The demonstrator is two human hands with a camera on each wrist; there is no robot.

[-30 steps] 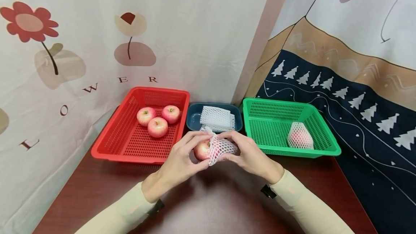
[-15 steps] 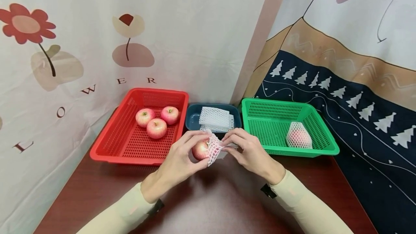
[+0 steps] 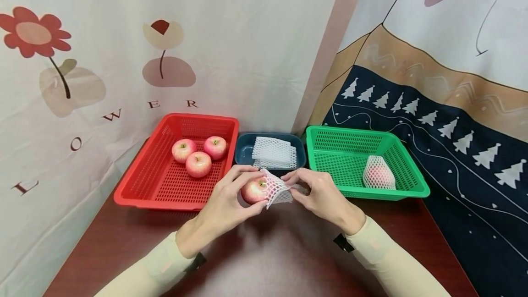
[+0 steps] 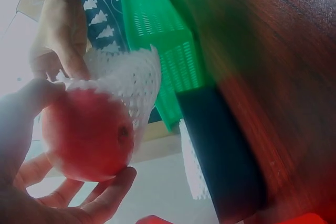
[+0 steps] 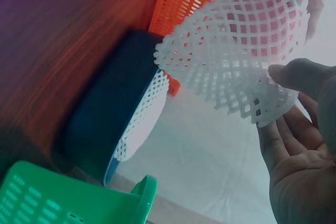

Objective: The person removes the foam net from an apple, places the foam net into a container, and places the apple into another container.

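My left hand [image 3: 224, 198] holds a pink-red apple [image 3: 253, 191], fingers over its top and thumb at its near side. A white foam net sleeve [image 3: 279, 190] covers the apple's right part, while the left part shows bare. My right hand [image 3: 319, 194] pinches the sleeve's right end between thumb and fingers. In the left wrist view the apple [image 4: 89, 135] sits in the fingers, with the sleeve [image 4: 139, 77] spread past it. From the right wrist, the pink of the apple shows through the netting [image 5: 231, 51], and the thumb presses on its edge.
A red basket [image 3: 165, 198] at left holds 3 bare apples. Behind the hands, a dark blue tray [image 3: 244, 152] holds white foam nets [image 3: 272, 150]. The green basket [image 3: 338, 159] at right contains one netted apple [image 3: 378, 173]. All stand on a brown table [image 3: 268, 260] before a curtain.
The right fingers have shifted along the sleeve to its right end, and the sleeve's shape has changed around the apple. The left hand keeps holding the apple, slightly further left in view.
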